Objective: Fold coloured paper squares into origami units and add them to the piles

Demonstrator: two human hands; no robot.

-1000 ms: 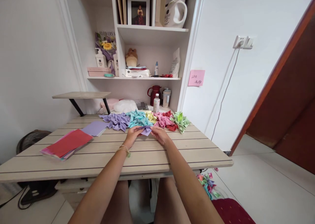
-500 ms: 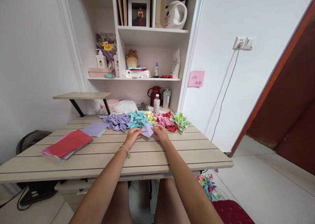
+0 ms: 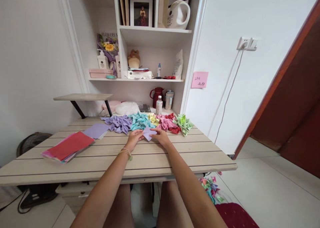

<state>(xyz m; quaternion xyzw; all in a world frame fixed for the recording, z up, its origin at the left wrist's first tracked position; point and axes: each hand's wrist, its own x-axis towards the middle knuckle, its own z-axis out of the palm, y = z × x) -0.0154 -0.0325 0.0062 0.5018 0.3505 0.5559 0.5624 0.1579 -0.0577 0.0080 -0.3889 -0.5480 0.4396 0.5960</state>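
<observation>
A small folded sheet of purple origami paper (image 3: 148, 134) is between my hands, just above or on the table. My left hand (image 3: 135, 138) pinches its left corner. On the other side, my right hand (image 3: 161, 137) has its fingers closed on the right part of the paper, its thumb and fingertips over the fold. Right behind the paper lie folded paper pieces in color groups: purple ones (image 3: 120, 124), blue ones (image 3: 140, 121), yellow ones (image 3: 153, 119), pink ones (image 3: 165, 122) and green ones (image 3: 184, 124).
Red paper sheets (image 3: 71, 145) top a stack at left, beside purple sheets (image 3: 97, 130). A small raised stand (image 3: 83, 97) is at the back left. A bottle (image 3: 159, 106) stands behind the folded pieces. More colored folded pieces (image 3: 212, 189) are down by the table's right edge.
My right hand has shifted slightly left, its fingers now further over the purple paper. The paper has turned and moved a little to the left. My left hand stays nearly in place.
</observation>
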